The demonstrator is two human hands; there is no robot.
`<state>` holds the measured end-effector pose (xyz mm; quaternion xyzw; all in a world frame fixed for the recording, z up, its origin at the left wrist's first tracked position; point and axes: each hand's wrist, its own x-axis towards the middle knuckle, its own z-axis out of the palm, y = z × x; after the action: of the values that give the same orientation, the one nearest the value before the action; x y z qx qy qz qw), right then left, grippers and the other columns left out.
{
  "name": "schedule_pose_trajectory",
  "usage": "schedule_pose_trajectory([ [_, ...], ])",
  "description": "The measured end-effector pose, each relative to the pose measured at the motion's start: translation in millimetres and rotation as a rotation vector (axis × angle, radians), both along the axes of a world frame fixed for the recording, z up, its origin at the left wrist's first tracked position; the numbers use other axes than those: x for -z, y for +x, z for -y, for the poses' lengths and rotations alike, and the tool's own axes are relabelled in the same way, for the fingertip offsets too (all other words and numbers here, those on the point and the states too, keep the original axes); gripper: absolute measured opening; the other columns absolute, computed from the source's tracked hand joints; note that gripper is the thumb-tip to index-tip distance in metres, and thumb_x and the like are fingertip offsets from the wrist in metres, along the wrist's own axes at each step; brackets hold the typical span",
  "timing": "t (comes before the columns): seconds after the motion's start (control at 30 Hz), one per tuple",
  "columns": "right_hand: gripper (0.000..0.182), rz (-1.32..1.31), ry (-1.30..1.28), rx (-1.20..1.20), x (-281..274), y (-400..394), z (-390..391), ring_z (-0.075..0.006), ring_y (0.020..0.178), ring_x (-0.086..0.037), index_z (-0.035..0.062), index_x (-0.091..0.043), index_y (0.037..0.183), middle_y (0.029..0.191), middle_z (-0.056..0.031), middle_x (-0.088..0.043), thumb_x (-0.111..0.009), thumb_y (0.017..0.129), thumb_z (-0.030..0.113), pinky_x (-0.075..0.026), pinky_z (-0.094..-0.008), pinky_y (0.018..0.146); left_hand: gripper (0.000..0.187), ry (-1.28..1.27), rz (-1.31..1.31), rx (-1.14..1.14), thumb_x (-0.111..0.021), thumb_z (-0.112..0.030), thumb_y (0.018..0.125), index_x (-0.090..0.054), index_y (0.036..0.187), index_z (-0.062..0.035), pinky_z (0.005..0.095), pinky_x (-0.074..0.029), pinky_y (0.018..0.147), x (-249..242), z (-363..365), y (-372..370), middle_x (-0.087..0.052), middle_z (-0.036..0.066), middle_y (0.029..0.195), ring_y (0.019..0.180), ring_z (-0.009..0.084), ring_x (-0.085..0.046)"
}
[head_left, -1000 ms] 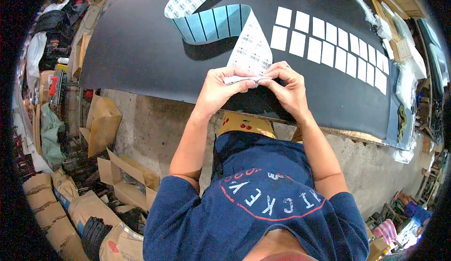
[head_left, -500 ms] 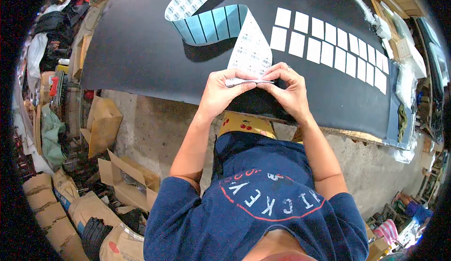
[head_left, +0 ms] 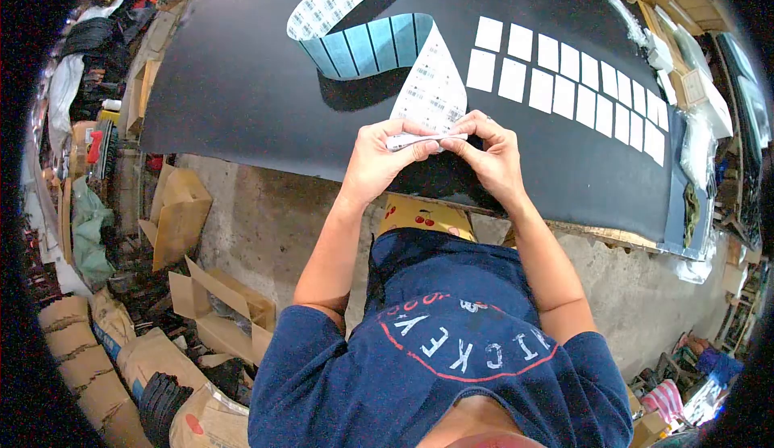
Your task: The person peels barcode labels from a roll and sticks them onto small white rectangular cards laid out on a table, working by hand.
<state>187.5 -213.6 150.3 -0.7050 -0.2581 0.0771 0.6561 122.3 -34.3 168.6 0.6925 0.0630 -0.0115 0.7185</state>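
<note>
A long strip of printed labels (head_left: pixel 431 85) curls over the black table (head_left: pixel 242 77), its blue-striped backing looping behind. Both hands pinch the strip's near end at chest height. My left hand (head_left: pixel 379 162) grips it from the left with thumb and fingers. My right hand (head_left: pixel 492 158), a ring on one finger, pinches it from the right. The two hands touch at the fingertips over the table's near edge.
Two rows of several white rectangular labels (head_left: pixel 580 81) lie on the table to the right. Cardboard boxes (head_left: pixel 181 214) and sacks (head_left: pixel 89 367) crowd the floor on the left. Clutter lines the table's right end (head_left: pixel 693 85).
The hands stay together on the strip's end. The pinched end has flexed slightly and the view has shifted a little; the strip's loop sits as before.
</note>
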Motion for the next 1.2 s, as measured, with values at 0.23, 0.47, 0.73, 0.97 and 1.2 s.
schedule_pose_trajectory([
  [0.23,0.01,0.016,-0.032,-0.019,-1,1,3,-0.0152,0.081,-0.059,0.0021,-0.067,0.076,0.079,-0.0057,-0.063,-0.075,0.072,0.007,-0.044,-0.0271,0.073,0.015,0.005,-0.013,0.009,-0.071,-0.006,0.08,-0.07,0.094,-0.0006,0.0195,-0.048,0.067,2,0,-1,-0.068,0.004,0.084,0.074,0.0057,-0.06],
  [0.47,0.021,0.272,-0.148,-0.013,-29,4,10,-0.0197,0.088,-0.06,0.0041,-0.068,0.086,0.093,-0.009,-0.063,-0.077,0.068,0.009,-0.047,-0.0301,0.077,0.015,-0.001,-0.034,0.02,-0.072,-0.007,0.08,-0.07,0.094,-0.0009,0.0201,-0.047,0.069,-2,-2,-1,-0.069,0.004,0.085,0.077,0.0058,-0.06],
  [0.73,0.015,0.567,-0.384,-0.071,-41,2,16,-0.028,0.082,-0.053,0.0054,-0.065,0.086,0.083,-0.0088,-0.058,-0.068,0.072,0.003,-0.043,-0.037,0.074,0.018,0.105,0.019,0.034,-0.072,-0.007,0.078,-0.071,0.095,-0.0011,0.022,-0.047,0.075,-3,3,1,-0.07,0.004,0.088,0.082,0.0076,-0.061],
  [0.97,0.014,0.587,-0.376,-0.028,-33,0,16,-0.0278,0.081,-0.053,0.006,-0.065,0.084,0.082,-0.008,-0.058,-0.067,0.071,0.001,-0.044,-0.0376,0.073,0.021,0.116,0.061,0.053,-0.072,-0.008,0.08,-0.07,0.099,-0.0012,0.0231,-0.048,0.077,-7,4,0,-0.069,0.005,0.093,0.085,0.0085,-0.061],
  [1.2,0.028,0.954,-0.282,0.059,-21,5,14,-0.0267,0.083,-0.055,0.004,-0.064,0.089,0.084,-0.0073,-0.058,-0.064,0.062,-0.003,-0.047,-0.0385,0.075,0.03,-0.149,0.045,-0.016,-0.058,-0.025,0.093,-0.067,0.104,0.0014,0.0262,-0.046,0.084,1,8,3,-0.067,0.006,0.099,0.091,0.0118,-0.061],
])
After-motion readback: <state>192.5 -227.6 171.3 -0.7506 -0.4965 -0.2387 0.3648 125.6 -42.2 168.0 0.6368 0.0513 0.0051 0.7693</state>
